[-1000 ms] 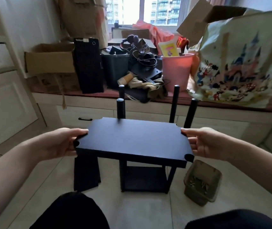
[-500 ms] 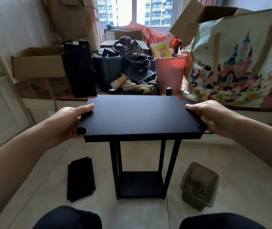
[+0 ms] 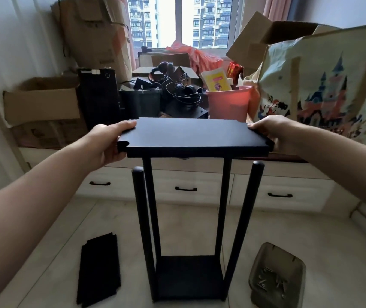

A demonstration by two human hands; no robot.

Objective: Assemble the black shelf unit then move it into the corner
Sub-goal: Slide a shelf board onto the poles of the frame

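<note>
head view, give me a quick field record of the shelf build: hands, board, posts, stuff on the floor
left hand: grips the left end of the black shelf board
right hand: grips the board's right end
board: held level in the air, above the tops of the two near posts
frame: four upright posts rising from the bottom shelf on the floor
floor left: flat black panels lying beside the frame
floor right: brownish container with small hardware inside
background: pink bin, cardboard boxes

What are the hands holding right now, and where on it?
The black shelf board: left hand grips its left end, right hand its right end.
</note>
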